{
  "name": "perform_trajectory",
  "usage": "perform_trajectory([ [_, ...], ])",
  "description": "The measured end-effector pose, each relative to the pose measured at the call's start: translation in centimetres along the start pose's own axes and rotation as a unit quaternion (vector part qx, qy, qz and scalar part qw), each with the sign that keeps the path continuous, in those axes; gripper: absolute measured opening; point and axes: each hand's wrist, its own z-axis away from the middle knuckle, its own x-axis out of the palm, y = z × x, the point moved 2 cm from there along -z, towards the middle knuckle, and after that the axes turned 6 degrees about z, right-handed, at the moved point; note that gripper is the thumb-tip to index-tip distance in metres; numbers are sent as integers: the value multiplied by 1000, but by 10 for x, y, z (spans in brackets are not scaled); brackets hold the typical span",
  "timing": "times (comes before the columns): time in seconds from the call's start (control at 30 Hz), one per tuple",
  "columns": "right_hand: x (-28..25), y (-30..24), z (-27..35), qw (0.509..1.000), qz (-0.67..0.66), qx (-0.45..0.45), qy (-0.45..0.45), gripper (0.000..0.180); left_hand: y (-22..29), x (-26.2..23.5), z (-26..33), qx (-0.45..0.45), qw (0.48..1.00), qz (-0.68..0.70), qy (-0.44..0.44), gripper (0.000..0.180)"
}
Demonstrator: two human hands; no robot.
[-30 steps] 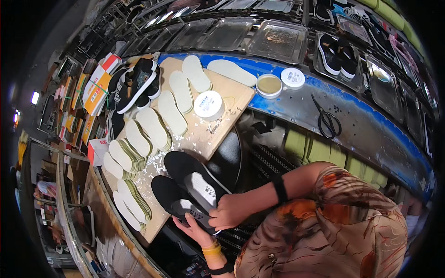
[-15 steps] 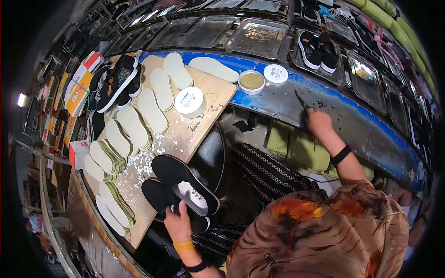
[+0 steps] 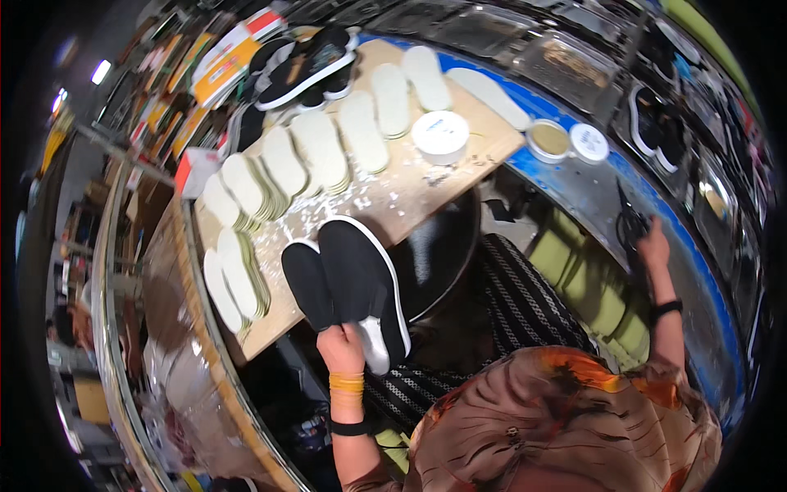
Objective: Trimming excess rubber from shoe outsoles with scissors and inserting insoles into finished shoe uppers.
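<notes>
My left hand (image 3: pixel 343 348) grips the heel end of a pair of black slip-on shoes (image 3: pixel 352 279) with white soles. The pair rests half on the near edge of a wooden board (image 3: pixel 410 197), toes pointing away from me. My right hand (image 3: pixel 653 243) is stretched far out to the right onto the blue-edged metal bench (image 3: pixel 697 271), fingers closed on dark scissors (image 3: pixel 630 221). A black band sits on that wrist, and a yellow and a black band on the left one.
Stacks of pale insoles (image 3: pixel 320 148) cover the board, with a white round tub (image 3: pixel 440 135) among them. An open tin (image 3: pixel 549 139) and its white lid (image 3: pixel 589 143) stand on the bench. More black shoes (image 3: pixel 307 66) and coloured boxes (image 3: pixel 221 57) lie beyond.
My right hand left the shoes and reached out to the scissors on the bench. My left hand kept the shoes, which now lie sole side down on the board edge.
</notes>
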Motion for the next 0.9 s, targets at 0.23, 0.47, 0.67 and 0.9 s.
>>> perform_trajectory([
  [0.23, -64, -145, 64, 674, -641, -112, -349, 70, -38, -62, 24, -72, 961, 264, -27, 25],
  [0.47, -73, -297, 155, 394, -509, -256, -721, 56, -20, -83, 50, -29, 960, 221, -166, 26],
  [0.67, -94, -333, 196, 595, -306, -719, -186, 59, -24, -91, 71, 0, 952, 220, -210, 25],
  [0.9, -63, -309, 189, 646, -228, -696, -215, 54, -17, -75, 78, 51, 969, 168, -175, 13],
])
